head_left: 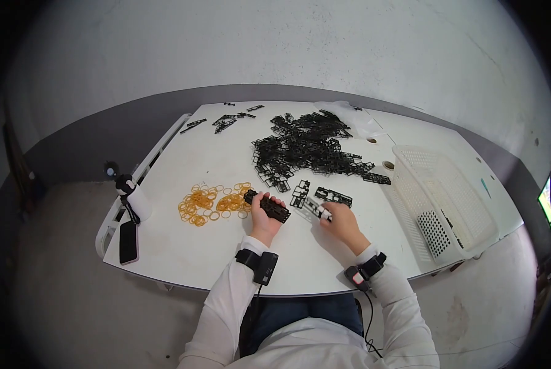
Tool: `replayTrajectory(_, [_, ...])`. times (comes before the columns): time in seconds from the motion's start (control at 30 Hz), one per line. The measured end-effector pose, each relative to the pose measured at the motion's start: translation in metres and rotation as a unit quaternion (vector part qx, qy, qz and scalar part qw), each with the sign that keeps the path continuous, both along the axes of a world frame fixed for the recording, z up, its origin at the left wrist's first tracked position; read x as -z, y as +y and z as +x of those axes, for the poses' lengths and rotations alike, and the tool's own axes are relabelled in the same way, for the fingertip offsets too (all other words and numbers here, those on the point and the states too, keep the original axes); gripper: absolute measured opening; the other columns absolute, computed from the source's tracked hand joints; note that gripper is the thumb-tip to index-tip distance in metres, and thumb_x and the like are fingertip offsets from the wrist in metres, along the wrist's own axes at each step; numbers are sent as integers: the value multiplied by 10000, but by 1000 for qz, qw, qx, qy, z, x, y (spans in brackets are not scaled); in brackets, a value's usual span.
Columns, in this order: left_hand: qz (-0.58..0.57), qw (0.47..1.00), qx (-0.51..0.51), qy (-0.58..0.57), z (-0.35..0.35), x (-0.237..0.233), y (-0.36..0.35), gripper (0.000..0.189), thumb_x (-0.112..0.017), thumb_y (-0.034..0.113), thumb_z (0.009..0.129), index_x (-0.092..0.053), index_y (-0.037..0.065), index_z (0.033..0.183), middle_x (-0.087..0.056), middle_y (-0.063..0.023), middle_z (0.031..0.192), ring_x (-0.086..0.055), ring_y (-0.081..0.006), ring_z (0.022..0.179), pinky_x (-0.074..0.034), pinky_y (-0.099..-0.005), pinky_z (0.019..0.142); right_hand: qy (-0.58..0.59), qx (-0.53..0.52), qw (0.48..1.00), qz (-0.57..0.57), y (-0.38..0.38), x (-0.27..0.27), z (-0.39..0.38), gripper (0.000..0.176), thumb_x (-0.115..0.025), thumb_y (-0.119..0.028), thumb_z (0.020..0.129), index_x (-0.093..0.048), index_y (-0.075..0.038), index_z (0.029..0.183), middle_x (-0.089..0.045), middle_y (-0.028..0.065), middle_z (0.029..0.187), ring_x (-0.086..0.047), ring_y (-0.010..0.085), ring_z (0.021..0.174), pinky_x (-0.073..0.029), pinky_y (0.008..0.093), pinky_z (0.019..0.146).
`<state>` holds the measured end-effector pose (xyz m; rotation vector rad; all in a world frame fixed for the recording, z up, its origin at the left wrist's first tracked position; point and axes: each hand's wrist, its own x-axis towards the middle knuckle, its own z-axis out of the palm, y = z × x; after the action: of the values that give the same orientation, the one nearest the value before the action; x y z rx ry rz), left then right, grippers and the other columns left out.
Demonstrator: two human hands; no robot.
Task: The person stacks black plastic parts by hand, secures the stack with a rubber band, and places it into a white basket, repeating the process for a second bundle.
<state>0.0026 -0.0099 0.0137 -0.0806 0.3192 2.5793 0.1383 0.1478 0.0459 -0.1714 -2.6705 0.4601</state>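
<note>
Near the middle of the white table, my left hand is wrapped round a stack of black plastic frames. To its right, my right hand pinches the end of a single frame piece, which looks partly bright. Just beyond my right hand lies a black frame, with another loose frame to its left. Yellow rubber bands lie spread out left of my left hand. A large heap of black frames sits farther back on the table.
At the right stands a white perforated basket. A phone and a white bottle are at the left edge of the table. Several loose frames lie at the back left, and a clear plastic bag at the back.
</note>
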Motion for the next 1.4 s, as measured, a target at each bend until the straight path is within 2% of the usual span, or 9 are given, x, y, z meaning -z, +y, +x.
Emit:
replayTrajectory(0.07, [28, 1000, -1, -4, 4, -6, -2, 247, -559, 311, 802, -469, 85, 837, -495, -53, 713, -484, -187, 649, -447, -349, 668, 121, -20, 989, -82, 1, -10, -7, 330, -591, -131, 694, -577, -33, 1008, -596, 165, 942, -545, 319, 904, -445, 398, 784])
replayTrajectory(0.17, [48, 999, -7, 5, 9, -9, -3, 521, -469, 595, 785, -475, 83, 882, -532, -86, 758, -515, -223, 709, -448, -395, 723, 187, -73, 977, -76, -25, -26, -18, 324, -579, -102, 698, -572, -35, 1015, -583, 164, 968, -531, 322, 913, -431, 400, 806])
replayTrajectory(0.2, [48, 999, -7, 6, 7, -6, -3, 521, -469, 595, 785, -475, 83, 882, -532, -86, 758, -515, -223, 709, -448, -395, 723, 220, -100, 968, -73, -36, -29, -22, 323, -573, -88, 700, -570, -36, 1018, -577, 163, 982, -523, 324, 917, -424, 401, 817])
replayTrajectory(0.3, [27, 998, -12, 54, 4, 0, -1, 651, -335, 694, 784, -500, 90, 962, -558, -105, 899, -539, -249, 845, -438, -407, 797, 180, -124, 975, -51, -63, -37, -36, 336, -576, -73, 695, -569, -47, 1031, -569, 154, 994, -509, 323, 921, -425, 392, 824])
replayTrajectory(0.43, [6, 997, -57, 49, 12, -9, 1, 686, -284, 702, 800, -513, 92, 1016, -547, -79, 989, -531, -239, 943, -429, -369, 848, 146, -136, 980, -21, -81, -31, -55, 366, -574, -53, 694, -574, -67, 1060, -562, 141, 1029, -495, 314, 939, -429, 374, 827])
replayTrajectory(0.6, [-18, 998, -41, 43, 10, -6, -2, 718, -250, 706, 806, -500, 93, 1084, -541, -74, 1043, -522, -231, 983, -419, -356, 871, 145, -135, 980, 4, -86, -20, -62, 378, -567, -32, 691, -592, -95, 1064, -552, 128, 1068, -486, 313, 945, -431, 367, 822])
replayTrajectory(0.87, [-26, 995, -10, 92, 7, 1, -2, 699, -244, 684, 824, -509, 69, 1024, -556, -85, 988, -526, -236, 971, -419, -348, 866, 188, -167, 967, 44, -87, -10, -63, 326, -567, -48, 692, -627, -102, 1008, -564, 120, 1050, -499, 298, 933, -436, 368, 816])
replayTrajectory(1.13, [-17, 993, -19, 113, 14, -5, -1, 657, -247, 680, 825, -491, 74, 896, -561, -121, 954, -532, -265, 950, -418, -374, 879, 215, -171, 959, 73, -81, -2, -63, 327, -595, -99, 710, -629, -137, 1034, -572, 105, 1024, -523, 289, 901, -443, 366, 784])
replayTrajectory(1.4, [-9, 994, 23, 108, 8, 3, 3, 443, -418, 530, 865, -484, 93, 864, -568, -108, 933, -543, -247, 923, -428, -360, 864, 186, -193, 963, 26, -72, 3, -60, 339, -609, -123, 718, -626, -157, 1055, -565, 101, 1026, -534, 291, 880, -449, 373, 764])
